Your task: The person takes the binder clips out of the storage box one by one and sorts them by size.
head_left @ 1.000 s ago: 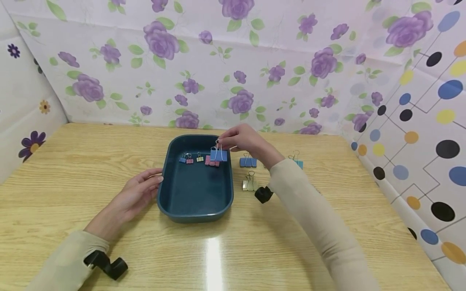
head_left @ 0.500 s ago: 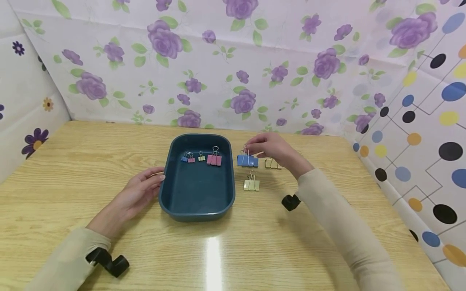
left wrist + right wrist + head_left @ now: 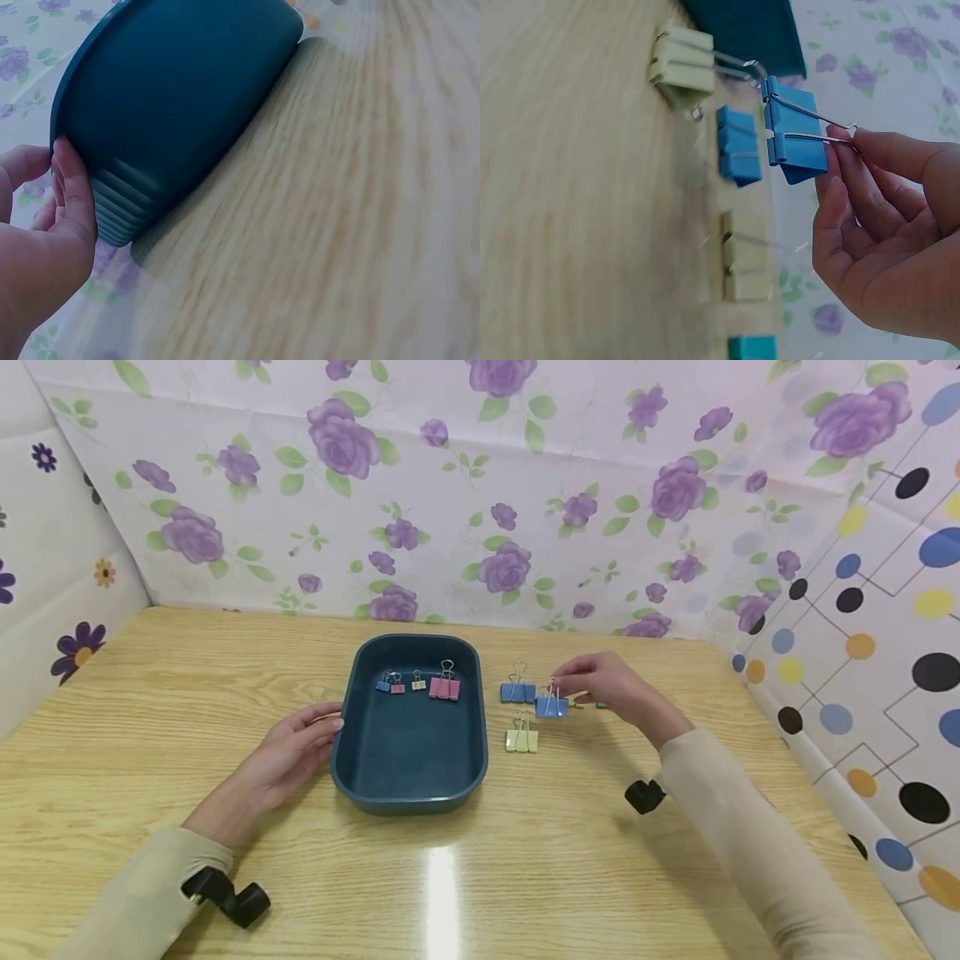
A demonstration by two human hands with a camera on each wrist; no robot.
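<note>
Blue clip [image 3: 551,707] right of centre in the head view, its wire handle [image 3: 814,137] pinched by the right hand [image 3: 603,682], left hand [image 3: 298,747] with relaxed, parted fingers touching the tray [image 3: 408,752] near centre.

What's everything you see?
table: 1, tan, underneath
tray: 1, dark blue, on table
small clips: 3, blue, pink, yellow, in tray
large clip: 1, pink, in tray
blue clips: 2, blue, one held, one right of tray
yellow clips: 2, yellow, right of tray
teal clip: 1, teal, farther right
coverings: 3, whitish, back and sides
sleeves: 2, beige, near edge
wrist mounts: 2, black, on sleeves
left grip: 1, bare, touching tray
right grip: 1, bare, pinching clip
</note>
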